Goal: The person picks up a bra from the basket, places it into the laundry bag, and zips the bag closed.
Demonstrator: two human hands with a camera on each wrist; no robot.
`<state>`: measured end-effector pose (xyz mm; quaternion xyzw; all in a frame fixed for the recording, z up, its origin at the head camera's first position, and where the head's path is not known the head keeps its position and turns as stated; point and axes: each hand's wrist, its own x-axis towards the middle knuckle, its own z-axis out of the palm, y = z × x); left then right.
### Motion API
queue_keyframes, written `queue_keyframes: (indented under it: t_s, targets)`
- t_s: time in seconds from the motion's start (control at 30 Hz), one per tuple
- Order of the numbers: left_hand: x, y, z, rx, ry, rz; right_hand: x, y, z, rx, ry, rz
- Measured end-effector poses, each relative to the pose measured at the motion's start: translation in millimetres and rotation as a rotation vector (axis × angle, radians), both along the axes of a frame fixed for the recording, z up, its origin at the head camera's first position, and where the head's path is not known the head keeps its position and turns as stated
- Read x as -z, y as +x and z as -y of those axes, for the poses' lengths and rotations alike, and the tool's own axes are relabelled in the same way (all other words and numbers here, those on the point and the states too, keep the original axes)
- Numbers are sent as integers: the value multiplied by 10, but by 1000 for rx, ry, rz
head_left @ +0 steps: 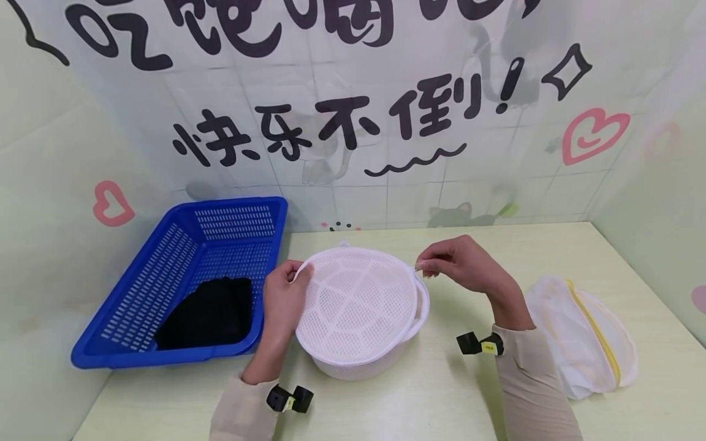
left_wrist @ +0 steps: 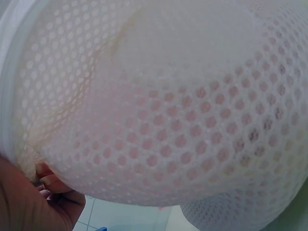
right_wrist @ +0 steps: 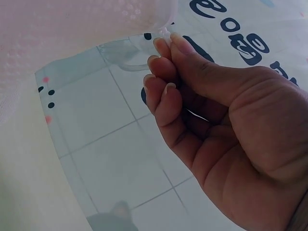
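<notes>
A round white mesh laundry bag (head_left: 353, 306) stands on the table in front of me, its flat mesh top tilted toward the head camera. My left hand (head_left: 284, 300) pinches the rim on its left side, thumb over the edge. From the left wrist, the honeycomb mesh wall (left_wrist: 192, 130) fills most of the view, with my fingertips at its lower left. On the far right of the rim, my right hand (head_left: 458, 263) pinches a small pale tab (right_wrist: 164, 32) between thumb and index finger. A band of the bag's edge (head_left: 423, 306) loops outward below that hand.
To the left stands a blue plastic basket (head_left: 88, 354) with a folded black cloth (head_left: 212, 312) in it. A white bag with a yellow zipper (head_left: 595, 334) lies flat at the right, beside my right forearm. A printed wall covering (head_left: 358, 205) rises behind the table.
</notes>
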<state>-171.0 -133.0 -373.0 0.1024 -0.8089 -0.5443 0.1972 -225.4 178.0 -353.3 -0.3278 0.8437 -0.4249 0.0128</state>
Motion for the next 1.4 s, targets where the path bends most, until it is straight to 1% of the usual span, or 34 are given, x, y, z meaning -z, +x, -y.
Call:
queue_keyframes:
  t_s: [0.23, 0.33, 0.43, 0.5, 0.63, 0.7, 0.8, 0.9, 0.97, 1.07, 1.13, 1.2, 1.23, 1.3, 1.4]
  targets:
    - [-5, -10, -6, -24, -21, -22, -15, 4, -14, -1, 8, -28]
    - [-10, -3, -6, -22, -28, 0, -9, 4, -2, 13, -5, -46]
    - [-26, 17, -3, 3, -24, 56, 20, -9, 31, 36, -18, -71]
    - [-44, 31, 5, 31, -6, 111, 43, -22, 63, 55, -24, -75]
    - [-77, 42, 11, 100, 26, 216, 95, -57, 117, 96, -27, -75]
    - [-90, 43, 5, 144, 24, 249, 114, -69, 131, 119, -37, -74]
    - [-90, 37, 2, 215, 7, 244, 132, -79, 145, 137, -55, -68]
    - [-85, 44, 11, 270, 3, 193, 142, -83, 164, 138, -68, -63]
    - [-70, 44, 19, 277, 7, 165, 153, -84, 180, 137, -73, -67]
    - [-61, 54, 30, 261, 27, 156, 168, -81, 212, 130, -89, -88]
    - [-56, 53, 41, 239, 41, 181, 182, -83, 237, 126, -100, -105]
    - [-61, 59, 47, 248, 72, 227, 192, -84, 267, 118, -109, -115]
    - [-59, 58, 50, 269, 96, 246, 195, -83, 282, 116, -111, -118]
    - [-53, 54, 50, 330, 130, 292, 195, -81, 313, 116, -106, -124]
    - [-29, 42, 49, 449, 189, 333, 185, -69, 351, 109, -93, -125]
